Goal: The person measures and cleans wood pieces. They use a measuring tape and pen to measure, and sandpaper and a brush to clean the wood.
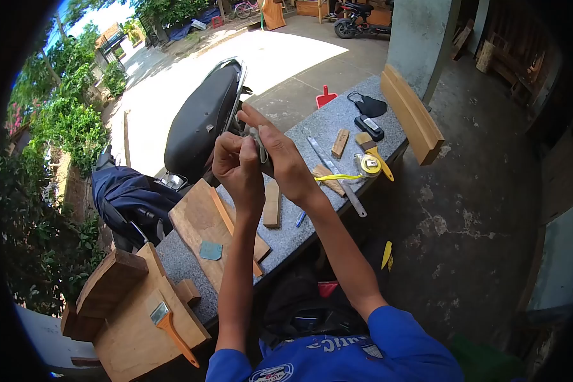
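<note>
Both hands are raised together above the stone-topped table, close in front of the motorbike seat. My left hand [240,167] is closed, its thumb and curled fingers pinching a small, thin grey piece [260,145]. From the other side my right hand [281,159] presses against that same piece, thumb up and fingers wrapped behind it. Fingers cover most of it, and I cannot tell its kind. Below them on the tabletop lies a short wooden block [272,207]. Left of that rests a wooden board [194,219] with a narrow strip and a green sandpaper-like square [211,250] on it.
A metal ruler [337,175], tape measure [369,164], yellow-handled brush [375,153] and black mask [368,105] lie on the table's right part. A thick wooden beam [410,114] stands at its far end. An orange-handled brush [165,325] sits on wood at lower left. A motorbike [204,121] is parked alongside.
</note>
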